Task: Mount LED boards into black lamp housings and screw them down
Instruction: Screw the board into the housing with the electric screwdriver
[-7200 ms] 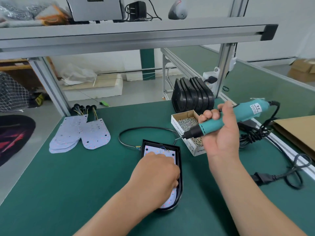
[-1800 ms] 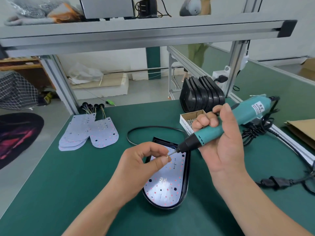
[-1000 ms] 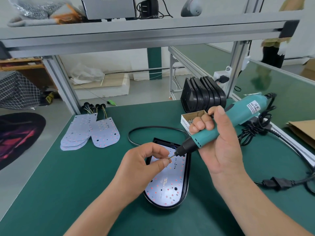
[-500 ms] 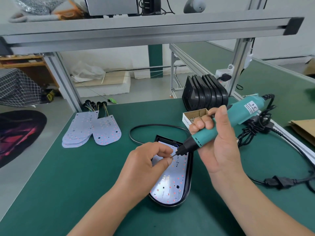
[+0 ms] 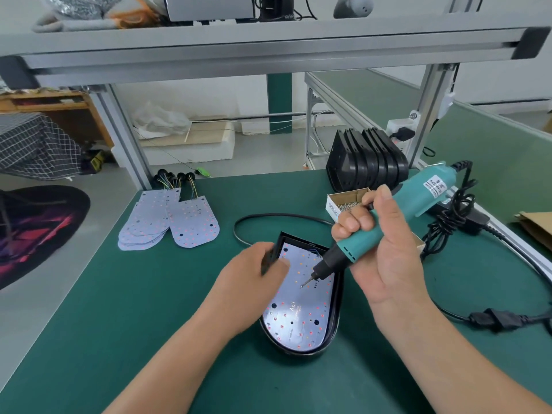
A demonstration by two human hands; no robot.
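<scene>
Head view.

- Right grip (image 5: 385,255): closed round the teal electric screwdriver (image 5: 418,198). The bit slants down and left of it, with the tip at the LED board (image 5: 301,309). Whether the tip touches is too fine to tell.
- Left grip (image 5: 254,279): holds the black housing (image 5: 336,312) at its far-left corner, thumb on the board, just left of the bit.
- Board: seated in the housing, long axis running toward the person. The right grip is likely the working one.
- Surface: green bench (image 5: 149,294).
- Room: screw box (image 5: 343,201) and stacked housings (image 5: 367,162) lie beyond the right grip. Spare boards (image 5: 191,222) are well left.

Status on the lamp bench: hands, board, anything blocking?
Left hand holds housing edge. Right hand grips screwdriver, tip on LED board seated in housing. Cable loops behind, clear of tip.
</scene>
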